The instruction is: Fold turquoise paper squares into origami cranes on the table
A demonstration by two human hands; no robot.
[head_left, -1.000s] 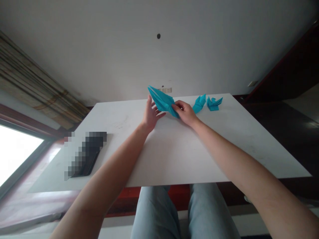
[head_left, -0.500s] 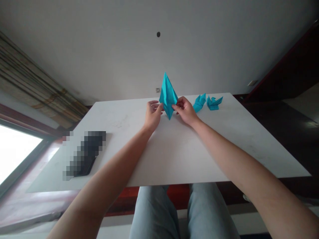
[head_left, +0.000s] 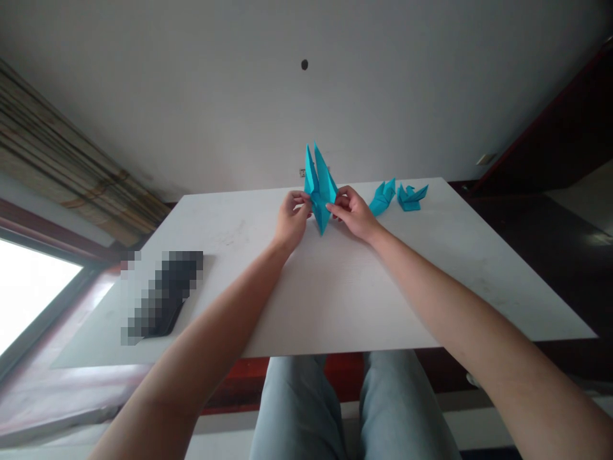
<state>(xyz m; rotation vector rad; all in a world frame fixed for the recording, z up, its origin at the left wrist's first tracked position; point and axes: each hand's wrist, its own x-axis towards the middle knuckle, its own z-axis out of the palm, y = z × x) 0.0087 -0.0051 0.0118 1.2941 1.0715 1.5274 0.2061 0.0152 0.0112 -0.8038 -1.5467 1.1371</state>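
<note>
Head view shows a bright turquoise, sharp-pointed folded-paper piece between the two hands. How is each one gripping?

"The left hand pinches its left edge, thumb toward us. The right hand pinches the right edge, thumb on the near face and fingers behind."

"And its long axis?"

"Roughly upright, running between the hands rather than across them: two slim points side by side at the top, a single point at the bottom. Whether that lower tip touches the white rectangular table, I cannot tell."

"Which hand is nearer to it?"

"Neither; both are on it, at opposite edges. The right hand is nearer to the peaked turquoise folded-paper figure, with the small turquoise paper bird farther right."
</note>
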